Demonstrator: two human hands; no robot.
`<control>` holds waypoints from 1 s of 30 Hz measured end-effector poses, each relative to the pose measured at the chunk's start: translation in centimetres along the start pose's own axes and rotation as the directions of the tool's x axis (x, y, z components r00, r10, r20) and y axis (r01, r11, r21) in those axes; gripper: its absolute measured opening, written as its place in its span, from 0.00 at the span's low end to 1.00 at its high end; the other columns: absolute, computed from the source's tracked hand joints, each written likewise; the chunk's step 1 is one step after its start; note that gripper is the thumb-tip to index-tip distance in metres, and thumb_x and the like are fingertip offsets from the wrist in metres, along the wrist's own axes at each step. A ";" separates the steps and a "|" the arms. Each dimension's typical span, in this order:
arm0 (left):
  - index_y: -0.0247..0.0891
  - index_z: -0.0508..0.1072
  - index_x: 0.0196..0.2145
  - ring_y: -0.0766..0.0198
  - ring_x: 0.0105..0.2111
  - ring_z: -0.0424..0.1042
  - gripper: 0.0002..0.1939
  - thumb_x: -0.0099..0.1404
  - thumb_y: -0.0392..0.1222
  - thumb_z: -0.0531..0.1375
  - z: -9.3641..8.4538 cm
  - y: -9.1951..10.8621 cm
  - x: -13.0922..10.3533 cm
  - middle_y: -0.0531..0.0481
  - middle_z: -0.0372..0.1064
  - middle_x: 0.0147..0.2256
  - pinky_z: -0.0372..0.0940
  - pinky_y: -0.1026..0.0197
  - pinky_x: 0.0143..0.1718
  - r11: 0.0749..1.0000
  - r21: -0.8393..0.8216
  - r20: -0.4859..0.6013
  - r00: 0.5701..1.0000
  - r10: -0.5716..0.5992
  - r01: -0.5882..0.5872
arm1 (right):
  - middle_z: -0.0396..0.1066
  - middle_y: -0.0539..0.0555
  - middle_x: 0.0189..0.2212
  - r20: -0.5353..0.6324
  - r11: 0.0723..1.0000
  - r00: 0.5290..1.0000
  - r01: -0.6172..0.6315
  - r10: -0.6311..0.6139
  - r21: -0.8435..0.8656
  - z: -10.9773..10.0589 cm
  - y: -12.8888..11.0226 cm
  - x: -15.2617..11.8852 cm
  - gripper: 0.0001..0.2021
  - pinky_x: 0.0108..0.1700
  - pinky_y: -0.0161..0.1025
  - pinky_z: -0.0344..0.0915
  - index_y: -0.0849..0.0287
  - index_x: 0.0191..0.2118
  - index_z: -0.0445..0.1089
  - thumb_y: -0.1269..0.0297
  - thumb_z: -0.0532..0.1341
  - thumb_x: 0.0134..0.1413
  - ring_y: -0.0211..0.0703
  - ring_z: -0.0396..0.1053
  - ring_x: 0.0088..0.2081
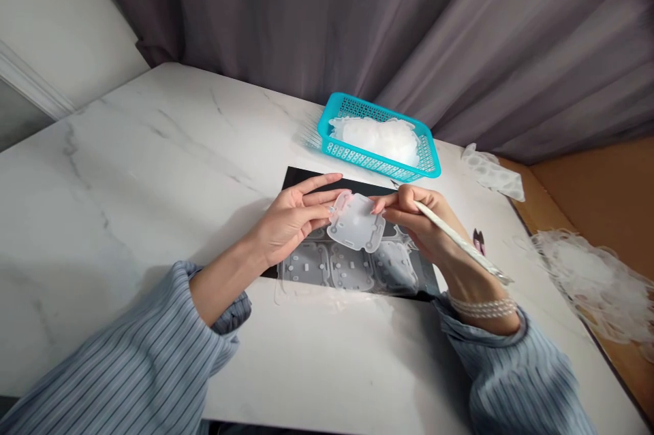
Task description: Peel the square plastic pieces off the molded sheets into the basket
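Gently steady the plastic piece, pinched by your fanned left hand and curled right hand; angle the right's clasped tool clear

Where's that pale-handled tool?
In the head view, right of centre: the pale-handled tool is in the right hand, its rear end near the beaded bracelet.

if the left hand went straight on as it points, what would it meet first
The left hand would first meet the translucent piece it touches, then probably the right hand; depth is unclear.
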State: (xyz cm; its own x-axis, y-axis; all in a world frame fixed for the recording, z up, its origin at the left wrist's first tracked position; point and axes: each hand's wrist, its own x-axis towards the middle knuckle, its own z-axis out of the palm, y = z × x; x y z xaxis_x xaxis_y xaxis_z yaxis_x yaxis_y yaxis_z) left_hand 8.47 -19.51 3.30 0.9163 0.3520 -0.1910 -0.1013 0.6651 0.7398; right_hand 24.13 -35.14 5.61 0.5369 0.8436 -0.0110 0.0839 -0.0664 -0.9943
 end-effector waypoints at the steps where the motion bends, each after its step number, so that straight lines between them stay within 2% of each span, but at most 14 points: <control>1: 0.36 0.71 0.54 0.61 0.45 0.76 0.28 0.56 0.22 0.61 0.0 0.0 0.0 0.39 0.76 0.49 0.67 0.64 0.43 1.000 -0.001 0.002 1.000 0.003 -0.003 | 0.78 0.51 0.31 -0.001 1.000 1.000 0.001 -0.001 0.005 0.0 0.0 0.0 0.22 0.42 0.43 0.67 0.55 0.21 0.51 0.67 0.69 0.48 0.45 0.73 0.36; 7: 0.36 0.72 0.53 0.60 0.45 0.76 0.28 0.56 0.22 0.61 -0.2 0.0 0.0 0.39 0.76 0.48 0.67 0.65 0.42 1.000 -0.011 0.015 1.000 0.014 -0.013 | 0.78 0.50 0.31 0.000 1.000 1.000 0.017 -0.017 0.015 0.1 -0.2 -0.2 0.21 0.43 0.42 0.66 0.55 0.21 0.52 0.70 0.68 0.49 0.45 0.74 0.40; 13: 0.36 0.72 0.53 0.62 0.44 0.76 0.28 0.56 0.21 0.60 -0.1 0.0 0.0 0.39 0.77 0.48 0.68 0.65 0.43 1.000 -0.024 0.007 1.000 0.008 -0.008 | 0.78 0.51 0.33 0.003 1.000 1.000 0.022 -0.022 0.014 0.0 -0.1 0.0 0.21 0.41 0.42 0.66 0.55 0.21 0.53 0.69 0.69 0.49 0.46 0.74 0.39; 16: 0.35 0.72 0.54 0.62 0.45 0.76 0.28 0.56 0.21 0.60 -0.1 0.1 0.1 0.39 0.77 0.48 0.68 0.65 0.43 0.999 -0.036 0.007 1.000 0.017 -0.017 | 0.79 0.51 0.35 0.019 0.998 0.998 0.058 -0.058 0.013 0.0 -0.2 -0.1 0.20 0.44 0.43 0.67 0.55 0.22 0.54 0.69 0.69 0.50 0.48 0.74 0.44; 19: 0.35 0.71 0.54 0.60 0.45 0.76 0.27 0.57 0.23 0.61 -0.4 0.0 0.2 0.38 0.76 0.48 0.69 0.62 0.45 0.999 -0.042 -0.003 1.000 0.025 -0.026 | 0.79 0.52 0.34 0.016 0.985 0.989 0.146 -0.146 -0.087 0.2 -0.4 -0.5 0.19 0.51 0.45 0.66 0.55 0.22 0.55 0.68 0.69 0.51 0.50 0.73 0.50; 21: 0.35 0.71 0.54 0.58 0.46 0.76 0.24 0.60 0.27 0.62 -0.8 -0.1 0.4 0.38 0.76 0.48 0.69 0.58 0.48 1.000 -0.013 -0.025 0.999 0.022 -0.022 | 0.79 0.53 0.33 -0.033 0.956 0.977 0.197 -0.209 -0.218 0.1 -0.4 -0.3 0.20 0.50 0.46 0.67 0.55 0.21 0.54 0.65 0.68 0.52 0.50 0.74 0.47; 23: 0.35 0.71 0.53 0.56 0.47 0.76 0.20 0.62 0.32 0.62 -1.2 -0.2 0.6 0.37 0.76 0.47 0.69 0.54 0.50 0.998 0.058 -0.057 0.998 0.019 -0.015 | 0.78 0.54 0.33 -0.121 0.917 0.953 0.225 -0.278 -0.329 -0.2 -0.6 1.0 0.21 0.44 0.45 0.70 0.55 0.21 0.54 0.62 0.68 0.52 0.48 0.75 0.40; 26: 0.34 0.71 0.52 0.54 0.46 0.76 0.18 0.65 0.39 0.60 -1.9 -0.3 0.8 0.36 0.76 0.45 0.70 0.51 0.51 0.970 0.238 -0.100 0.993 0.067 -0.042 | 0.75 0.55 0.35 -0.230 0.856 0.889 0.267 -0.396 -0.442 -0.9 -1.5 5.4 0.21 0.36 0.43 0.71 0.55 0.23 0.52 0.57 0.66 0.52 0.45 0.74 0.35; 28: 0.33 0.71 0.52 0.55 0.44 0.77 0.18 0.66 0.42 0.59 -2.3 -0.4 1.0 0.36 0.76 0.43 0.71 0.50 0.49 0.937 0.341 -0.105 0.988 0.111 -0.069 | 0.74 0.55 0.35 -0.245 0.792 0.856 0.264 -0.456 -0.551 -1.1 -2.5 9.3 0.19 0.34 0.42 0.71 0.54 0.24 0.50 0.54 0.61 0.54 0.45 0.74 0.36; 30: 0.33 0.72 0.51 0.55 0.42 0.78 0.18 0.66 0.42 0.57 -2.6 -0.6 1.2 0.36 0.77 0.41 0.71 0.50 0.47 0.906 0.413 -0.099 0.984 0.148 -0.094 | 0.73 0.56 0.34 -0.228 0.736 0.857 0.227 -0.462 -0.637 -1.3 -3.4 12.9 0.15 0.34 0.42 0.70 0.54 0.26 0.52 0.54 0.57 0.56 0.46 0.72 0.37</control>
State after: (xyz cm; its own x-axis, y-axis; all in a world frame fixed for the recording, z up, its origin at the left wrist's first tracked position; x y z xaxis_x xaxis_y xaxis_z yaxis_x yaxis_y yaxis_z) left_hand 8.57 -17.75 0.92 0.8482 0.5101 -0.1427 -0.0182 0.2973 0.9546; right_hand 31.91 -24.71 8.96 0.6128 0.6325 0.4737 0.7187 -0.1970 -0.6668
